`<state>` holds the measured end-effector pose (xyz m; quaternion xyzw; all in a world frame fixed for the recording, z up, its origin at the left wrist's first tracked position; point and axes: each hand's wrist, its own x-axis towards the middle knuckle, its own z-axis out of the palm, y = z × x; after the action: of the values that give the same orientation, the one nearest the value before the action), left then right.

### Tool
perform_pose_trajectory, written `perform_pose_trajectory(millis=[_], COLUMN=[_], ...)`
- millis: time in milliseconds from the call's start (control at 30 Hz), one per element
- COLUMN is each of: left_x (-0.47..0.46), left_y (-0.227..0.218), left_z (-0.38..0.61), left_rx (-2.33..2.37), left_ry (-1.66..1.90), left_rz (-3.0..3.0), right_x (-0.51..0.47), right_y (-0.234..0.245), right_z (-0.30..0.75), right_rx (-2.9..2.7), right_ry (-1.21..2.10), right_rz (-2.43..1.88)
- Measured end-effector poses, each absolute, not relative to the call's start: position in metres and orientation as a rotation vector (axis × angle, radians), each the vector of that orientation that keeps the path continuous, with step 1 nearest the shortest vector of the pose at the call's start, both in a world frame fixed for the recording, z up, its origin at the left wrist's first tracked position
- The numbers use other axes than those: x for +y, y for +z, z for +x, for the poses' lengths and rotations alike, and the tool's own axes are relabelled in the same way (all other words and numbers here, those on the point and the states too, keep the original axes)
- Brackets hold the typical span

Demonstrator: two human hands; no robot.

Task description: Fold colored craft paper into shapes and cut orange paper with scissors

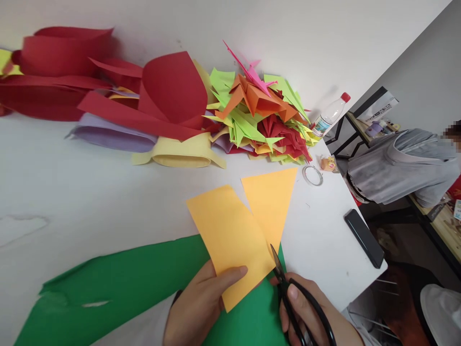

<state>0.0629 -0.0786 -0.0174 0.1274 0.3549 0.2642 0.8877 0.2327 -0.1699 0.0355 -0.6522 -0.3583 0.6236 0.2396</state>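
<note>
Lower centre, I record the left hand (198, 305) pinching yellow paper (234, 230), two sections, separation unclear; the right hand (309, 300) grips one pair of scissors (283, 284). Right: one phone (364, 239).

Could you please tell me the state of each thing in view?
Left hand: gripping yellow-orange sheet.
Right hand: holding scissors.
Yellow-orange sheet: held.
Triangular piece: attachment unclear.
Scissors: blade gap unclear.
Green sheet: spread, creased.
Red paper: curled.
Purple paper: curled.
Folded paper shapes: heaped.
Bottle: capped.
Phone: lying flat.
Snack: wrapped.
</note>
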Motion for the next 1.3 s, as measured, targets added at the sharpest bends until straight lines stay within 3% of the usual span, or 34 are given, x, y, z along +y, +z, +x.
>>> perform_pose_trajectory(millis=[1300], left_x=[-0.0777], left_y=[-0.0090], left_z=[0.0627], left_rx=[0.776], left_ry=[0.550], left_rz=[0.239], right_x=[-0.1723], right_y=[0.0281], right_z=[0.2349], right_rx=[-1.045], right_ry=[1.718], right_rz=[-1.867])
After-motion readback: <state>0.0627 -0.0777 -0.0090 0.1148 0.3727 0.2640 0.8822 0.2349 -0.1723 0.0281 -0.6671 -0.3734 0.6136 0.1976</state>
